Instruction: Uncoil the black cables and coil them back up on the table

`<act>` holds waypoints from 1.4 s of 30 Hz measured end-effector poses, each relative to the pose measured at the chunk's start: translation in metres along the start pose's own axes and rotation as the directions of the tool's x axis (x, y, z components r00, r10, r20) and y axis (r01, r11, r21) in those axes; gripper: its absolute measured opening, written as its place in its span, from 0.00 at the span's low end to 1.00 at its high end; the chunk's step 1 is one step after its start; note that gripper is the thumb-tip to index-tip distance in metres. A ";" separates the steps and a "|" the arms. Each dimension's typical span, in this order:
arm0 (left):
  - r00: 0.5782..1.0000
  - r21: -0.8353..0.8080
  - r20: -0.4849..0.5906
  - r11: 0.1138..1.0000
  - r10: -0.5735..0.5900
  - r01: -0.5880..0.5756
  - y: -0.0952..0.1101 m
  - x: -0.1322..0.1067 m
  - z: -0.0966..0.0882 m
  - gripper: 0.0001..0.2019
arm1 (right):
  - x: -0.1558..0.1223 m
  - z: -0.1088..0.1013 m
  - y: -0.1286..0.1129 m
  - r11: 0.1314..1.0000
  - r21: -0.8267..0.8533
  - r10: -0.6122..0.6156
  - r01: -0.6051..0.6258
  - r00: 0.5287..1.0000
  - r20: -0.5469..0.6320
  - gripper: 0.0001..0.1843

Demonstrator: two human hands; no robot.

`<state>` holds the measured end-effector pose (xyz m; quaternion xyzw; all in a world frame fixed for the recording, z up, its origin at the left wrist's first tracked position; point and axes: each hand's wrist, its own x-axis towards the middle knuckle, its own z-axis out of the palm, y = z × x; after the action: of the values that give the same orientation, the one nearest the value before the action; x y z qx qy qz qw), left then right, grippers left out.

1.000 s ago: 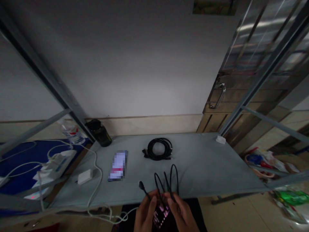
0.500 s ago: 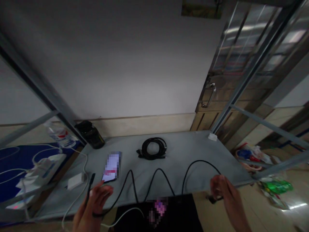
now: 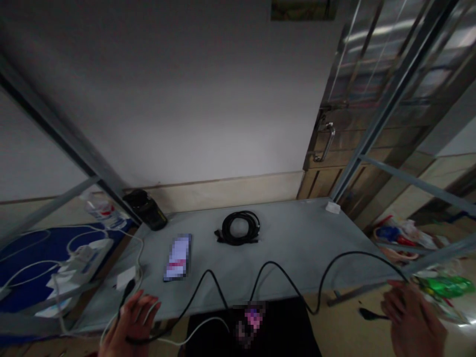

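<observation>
A thin black cable (image 3: 275,272) stretches in wavy arcs over the front edge of the grey table (image 3: 297,238). My left hand (image 3: 132,325) at the bottom left is closed around one end, whose plug sticks up near the table's front left. My right hand (image 3: 414,322) at the bottom right, beyond the table's edge, pinches the other end, with its plug hanging out to the left. A second black cable, coiled (image 3: 239,228), lies in the middle of the table, away from both hands.
A phone (image 3: 178,257) with a lit screen lies left of the coil. A white charger (image 3: 125,277) with white cord sits at the front left, and a dark container (image 3: 146,209) at the back left. Metal frame bars (image 3: 372,144) rise on both sides; bags litter the floor right.
My hands, together over a folded cable bundle a second ago, have pulled far apart to the left and right. The cable is now drawn out into long loose arcs.
</observation>
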<state>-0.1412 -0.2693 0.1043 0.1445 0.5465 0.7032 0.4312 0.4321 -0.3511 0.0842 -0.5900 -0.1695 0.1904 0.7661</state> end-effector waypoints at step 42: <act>0.825 0.110 0.387 0.909 -0.412 0.402 -0.089 -0.070 0.068 0.31 | -0.143 0.090 0.055 0.926 -0.364 0.135 0.100 0.813 0.567 0.33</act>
<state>-0.0142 -0.2763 0.0679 0.1709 0.4728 0.5437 0.6720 0.2584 -0.3330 0.0482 -0.6407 -0.4236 0.3326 0.5472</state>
